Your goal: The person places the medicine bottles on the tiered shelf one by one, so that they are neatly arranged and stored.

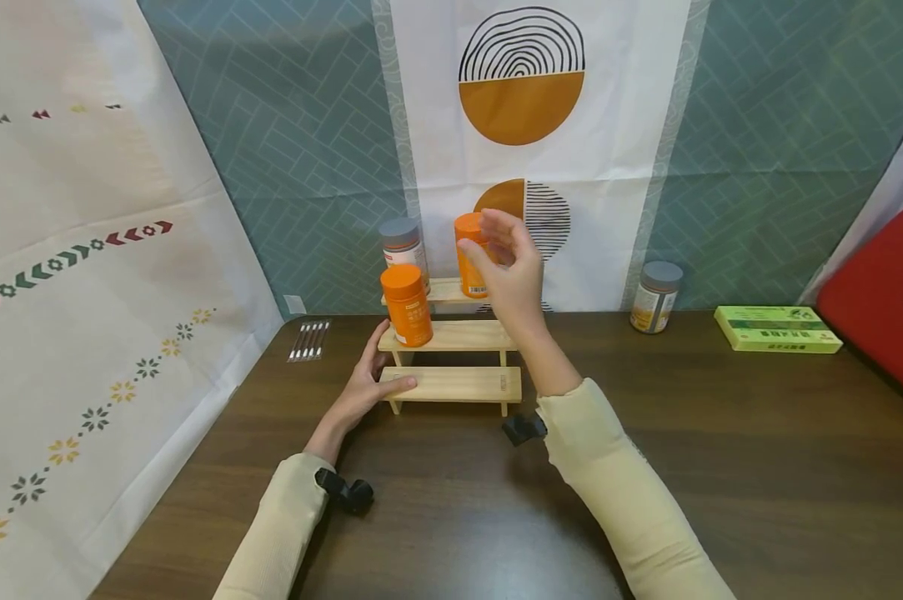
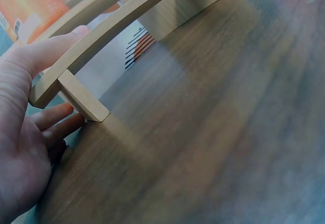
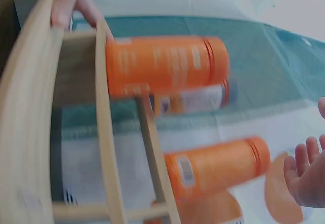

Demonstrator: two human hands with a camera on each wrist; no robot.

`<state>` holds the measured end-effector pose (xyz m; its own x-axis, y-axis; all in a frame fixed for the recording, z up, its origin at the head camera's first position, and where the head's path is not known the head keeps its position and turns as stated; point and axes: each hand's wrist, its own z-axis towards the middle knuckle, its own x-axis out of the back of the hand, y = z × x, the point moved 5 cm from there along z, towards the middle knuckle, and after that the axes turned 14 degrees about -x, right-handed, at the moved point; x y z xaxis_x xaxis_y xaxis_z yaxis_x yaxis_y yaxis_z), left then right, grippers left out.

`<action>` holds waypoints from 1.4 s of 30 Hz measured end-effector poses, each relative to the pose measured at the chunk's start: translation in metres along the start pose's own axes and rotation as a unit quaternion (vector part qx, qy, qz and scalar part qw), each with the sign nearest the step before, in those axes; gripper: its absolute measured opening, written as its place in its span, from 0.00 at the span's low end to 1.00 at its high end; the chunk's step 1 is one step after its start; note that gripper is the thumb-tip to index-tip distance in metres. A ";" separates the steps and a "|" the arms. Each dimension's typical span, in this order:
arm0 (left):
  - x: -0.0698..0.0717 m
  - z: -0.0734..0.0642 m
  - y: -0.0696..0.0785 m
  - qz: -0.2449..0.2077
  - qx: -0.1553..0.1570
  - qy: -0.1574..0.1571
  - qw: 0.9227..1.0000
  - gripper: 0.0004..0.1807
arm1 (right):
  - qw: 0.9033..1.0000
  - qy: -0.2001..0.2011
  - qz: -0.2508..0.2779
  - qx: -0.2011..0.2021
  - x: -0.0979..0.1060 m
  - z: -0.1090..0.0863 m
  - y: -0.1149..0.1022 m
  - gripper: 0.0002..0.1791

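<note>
A three-tier wooden stand (image 1: 451, 384) stands on the table. My left hand (image 1: 364, 385) holds its left end, the thumb over the lowest step; in the left wrist view the fingers (image 2: 57, 118) reach past a leg. One orange bottle (image 1: 406, 307) stands at the left of the middle step. Another orange bottle (image 1: 469, 257) is upright on the top step, beside a grey-capped jar (image 1: 400, 235) partly hidden by the front bottle. My right hand (image 1: 514, 271) is raised beside the top orange bottle, its fingers loosely bent; the right wrist view shows a gap between them.
To the right along the wall stand a grey-capped jar (image 1: 655, 297), a green-yellow box (image 1: 777, 329) and a red case (image 1: 890, 292). A pack of cotton swabs (image 1: 309, 341) lies left of the stand. Patterned cloth (image 1: 308, 150) hangs behind the table (image 1: 436, 517).
</note>
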<state>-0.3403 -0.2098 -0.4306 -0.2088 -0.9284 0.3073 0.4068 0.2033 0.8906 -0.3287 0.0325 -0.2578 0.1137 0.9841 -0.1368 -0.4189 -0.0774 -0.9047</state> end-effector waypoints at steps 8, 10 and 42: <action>0.003 -0.001 0.001 0.008 -0.003 0.001 1.000 0.56 | 0.999 0.046 -0.019 0.003 0.047 0.016 0.001 0.25; 0.003 -0.001 0.001 0.008 -0.006 -0.003 1.000 0.56 | 0.998 0.056 -0.022 0.007 0.059 0.018 0.002 0.25; 0.001 0.000 0.002 -0.002 -0.006 0.006 1.000 0.56 | 0.956 0.199 -0.144 -0.158 0.224 0.045 0.044 0.29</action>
<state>-0.3394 -0.2105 -0.4287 -0.1996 -0.9329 0.2997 0.4159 0.1963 0.8880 -0.3617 0.2569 -0.3103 0.5439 0.8377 0.0496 -0.0331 0.0805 -0.9962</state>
